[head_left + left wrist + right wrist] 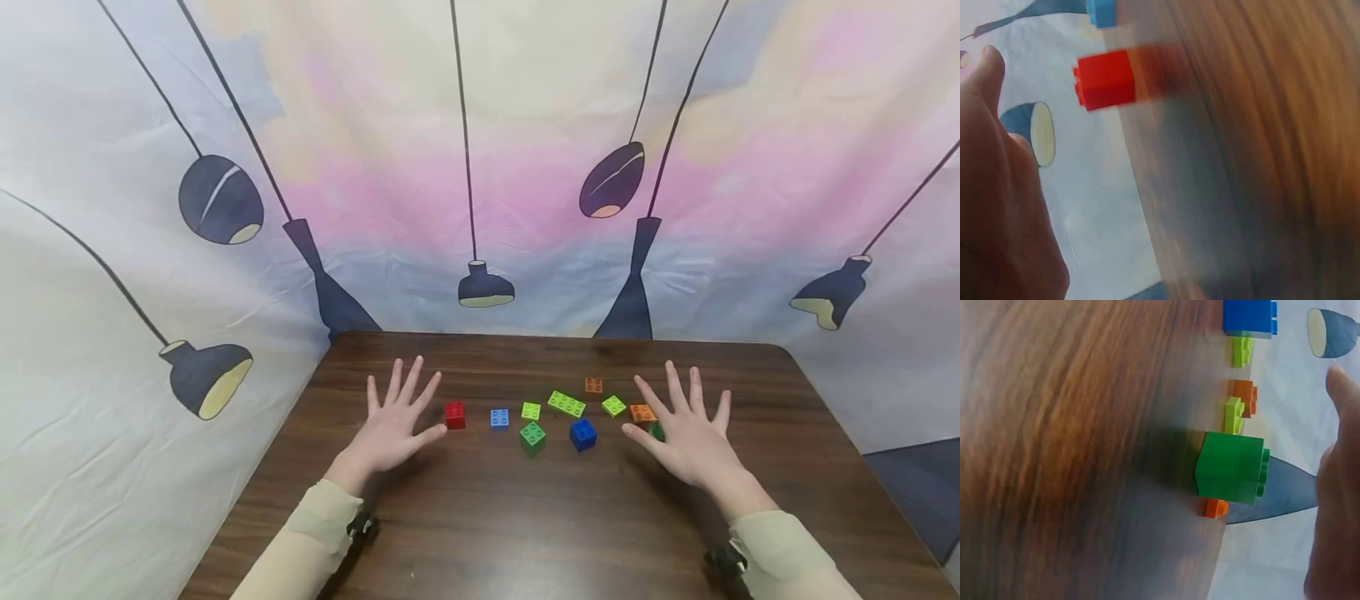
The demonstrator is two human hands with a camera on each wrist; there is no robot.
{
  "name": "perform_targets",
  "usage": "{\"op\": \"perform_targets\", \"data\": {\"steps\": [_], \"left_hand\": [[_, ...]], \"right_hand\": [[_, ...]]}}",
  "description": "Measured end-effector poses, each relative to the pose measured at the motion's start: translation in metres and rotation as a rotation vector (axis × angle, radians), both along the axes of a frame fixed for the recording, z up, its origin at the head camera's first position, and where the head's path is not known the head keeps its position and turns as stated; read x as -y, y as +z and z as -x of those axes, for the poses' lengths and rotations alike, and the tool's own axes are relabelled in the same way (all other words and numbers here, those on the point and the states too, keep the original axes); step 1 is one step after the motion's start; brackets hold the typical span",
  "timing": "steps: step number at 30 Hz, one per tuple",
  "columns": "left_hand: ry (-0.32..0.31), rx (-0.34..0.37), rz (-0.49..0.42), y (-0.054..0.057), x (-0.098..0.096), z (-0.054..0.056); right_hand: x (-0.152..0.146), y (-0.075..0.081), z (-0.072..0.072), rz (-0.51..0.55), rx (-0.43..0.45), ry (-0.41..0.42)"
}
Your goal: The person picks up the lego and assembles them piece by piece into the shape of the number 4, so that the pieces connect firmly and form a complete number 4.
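Observation:
My left hand [388, 431] is spread flat above the table's left part, its thumb close to a red brick [455, 415]. On the other side, my right hand [691, 439] is spread too, near an orange brick [642, 413] and a green brick [1232, 467] that it partly hides in the head view. Neither hand holds anything. Between them lie a light blue brick [499, 418], a small lime brick [531, 411], a green brick [532, 437], a long lime brick [566, 404], a blue brick [582, 434], another lime brick [613, 406] and a brown-orange brick [593, 385].
The bricks stand apart on a dark wooden table [480, 517]. Behind it hangs a pale cloth backdrop [405, 167] printed with lamps, meeting the table's far edge. Each wrist wears a small dark camera, such as the left camera [363, 525].

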State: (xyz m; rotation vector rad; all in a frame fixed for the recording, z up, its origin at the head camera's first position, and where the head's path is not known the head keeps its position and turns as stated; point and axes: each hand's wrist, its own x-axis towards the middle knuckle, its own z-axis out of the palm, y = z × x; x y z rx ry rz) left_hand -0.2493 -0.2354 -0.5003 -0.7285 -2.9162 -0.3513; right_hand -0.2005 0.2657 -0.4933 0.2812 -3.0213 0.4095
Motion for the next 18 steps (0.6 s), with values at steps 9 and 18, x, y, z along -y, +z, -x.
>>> {"op": "perform_targets", "data": {"steps": [9,18], "left_hand": [[-0.126,0.036,-0.281,0.003,-0.027,-0.011],[-0.238,0.05,-0.607,0.007,-0.07,-0.019]], "right_hand": [[0.021,0.004,-0.004,0.233,-0.112,0.04],[0.054,-0.012,0.0,0.604,0.049,0.156]]}}
